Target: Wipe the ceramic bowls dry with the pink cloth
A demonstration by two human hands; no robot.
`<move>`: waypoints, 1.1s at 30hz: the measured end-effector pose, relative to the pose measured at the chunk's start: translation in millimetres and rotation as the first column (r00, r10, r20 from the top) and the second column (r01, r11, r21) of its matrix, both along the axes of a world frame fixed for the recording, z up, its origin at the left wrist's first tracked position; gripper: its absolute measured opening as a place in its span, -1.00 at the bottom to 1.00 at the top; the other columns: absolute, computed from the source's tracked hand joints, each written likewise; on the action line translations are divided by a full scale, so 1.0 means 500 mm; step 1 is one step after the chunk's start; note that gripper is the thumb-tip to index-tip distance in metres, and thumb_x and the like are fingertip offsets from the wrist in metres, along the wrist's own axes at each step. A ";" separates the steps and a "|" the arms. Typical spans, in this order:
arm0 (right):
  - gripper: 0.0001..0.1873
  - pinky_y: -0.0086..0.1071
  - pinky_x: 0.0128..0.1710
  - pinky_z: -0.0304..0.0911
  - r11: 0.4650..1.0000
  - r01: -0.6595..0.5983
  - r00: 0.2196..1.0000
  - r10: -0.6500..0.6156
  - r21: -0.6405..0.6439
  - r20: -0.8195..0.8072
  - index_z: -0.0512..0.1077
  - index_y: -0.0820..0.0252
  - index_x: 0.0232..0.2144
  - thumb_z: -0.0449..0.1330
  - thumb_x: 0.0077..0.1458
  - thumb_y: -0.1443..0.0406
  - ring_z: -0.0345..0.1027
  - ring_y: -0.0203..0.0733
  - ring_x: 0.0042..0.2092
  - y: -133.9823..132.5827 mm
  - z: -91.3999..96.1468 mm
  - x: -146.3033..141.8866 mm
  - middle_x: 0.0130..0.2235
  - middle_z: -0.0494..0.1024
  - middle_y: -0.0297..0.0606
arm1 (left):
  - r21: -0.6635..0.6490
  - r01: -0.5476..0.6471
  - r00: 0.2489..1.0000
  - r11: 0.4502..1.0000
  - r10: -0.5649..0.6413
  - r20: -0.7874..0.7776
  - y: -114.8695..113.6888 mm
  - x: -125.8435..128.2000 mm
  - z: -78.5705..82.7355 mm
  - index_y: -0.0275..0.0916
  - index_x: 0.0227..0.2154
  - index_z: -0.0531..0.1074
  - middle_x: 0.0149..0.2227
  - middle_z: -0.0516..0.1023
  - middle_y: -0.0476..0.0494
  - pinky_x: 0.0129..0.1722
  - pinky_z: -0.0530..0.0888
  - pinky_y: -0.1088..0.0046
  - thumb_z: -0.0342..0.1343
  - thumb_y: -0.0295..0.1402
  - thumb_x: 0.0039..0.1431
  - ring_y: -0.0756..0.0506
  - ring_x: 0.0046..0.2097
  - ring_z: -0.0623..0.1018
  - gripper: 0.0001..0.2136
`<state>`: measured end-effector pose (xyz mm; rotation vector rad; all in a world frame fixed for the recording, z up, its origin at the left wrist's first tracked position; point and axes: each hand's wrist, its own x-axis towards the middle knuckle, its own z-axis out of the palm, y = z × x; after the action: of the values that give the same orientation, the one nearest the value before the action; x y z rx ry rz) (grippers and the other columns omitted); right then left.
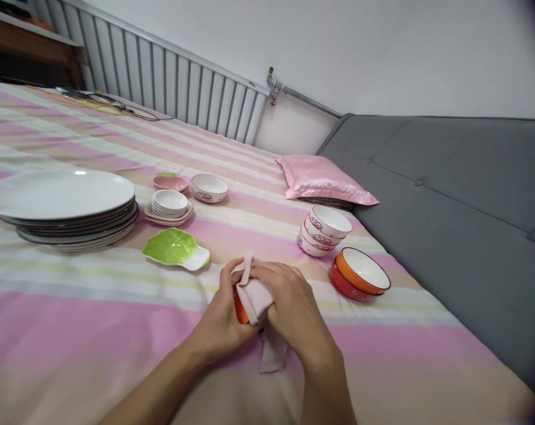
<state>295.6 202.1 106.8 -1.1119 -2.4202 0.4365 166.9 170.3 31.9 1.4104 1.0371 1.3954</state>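
My left hand [223, 313] is closed around an orange bowl [241, 310], most of which is hidden by the fingers and a pale pink cloth [255, 298]. The cloth is gripped in my right hand [292, 301] and pressed against the bowl, with one end hanging below. Left of the hands lies a green leaf-shaped dish [172, 247] with a white end. To the right, an orange bowl [364, 273] sits in a red bowl [345, 286]. Behind them stands a stack of white bowls [332, 223] with red rims, leaning slightly.
A tall stack of plates [59, 195] stands at left. Small white dishes [170, 202] rest on pinkish plates near pink dishes [170, 184] and a single white bowl [209, 189]. A pink pillow [323, 177] lies by the grey headboard [449, 177]. Cables [108, 105] lie far left.
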 end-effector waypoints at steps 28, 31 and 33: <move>-0.37 -0.32 -0.07 0.31 0.942 -0.132 0.910 -0.009 -0.310 -0.414 0.51 0.19 -0.14 -0.02 -0.33 0.49 0.45 -0.16 -0.13 0.093 -0.078 0.056 -0.14 0.59 -0.23 | -0.133 -0.033 0.996 0.991 0.022 -0.084 -0.001 -0.009 0.011 -0.16 0.21 -0.13 0.08 0.30 -0.27 0.10 0.33 0.20 0.12 -0.57 -0.17 -0.21 0.11 0.38 -0.15; -0.30 -0.32 -0.03 0.28 0.938 -0.137 0.901 -0.015 -0.318 -0.434 0.51 0.18 -0.13 -0.09 -0.38 0.50 0.43 -0.18 -0.09 0.100 -0.088 0.060 -0.12 0.58 -0.24 | -0.136 -0.040 0.996 0.990 0.029 -0.079 0.000 -0.010 0.008 -0.15 0.21 -0.11 0.08 0.29 -0.27 0.11 0.32 0.19 0.10 -0.59 -0.19 -0.20 0.12 0.37 -0.15; -0.28 -0.30 -0.01 0.28 0.935 -0.149 0.896 -0.010 -0.322 -0.444 0.50 0.18 -0.11 -0.09 -0.38 0.50 0.42 -0.19 -0.08 0.104 -0.096 0.063 -0.12 0.58 -0.24 | -0.138 -0.049 0.996 0.989 0.039 -0.074 0.002 -0.010 0.008 -0.16 0.20 -0.09 0.08 0.30 -0.27 0.12 0.31 0.18 0.10 -0.60 -0.20 -0.21 0.13 0.36 -0.16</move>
<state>327.0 254.2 58.6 -0.9319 -2.0268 1.0562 161.7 171.2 35.9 1.3497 1.1951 1.2858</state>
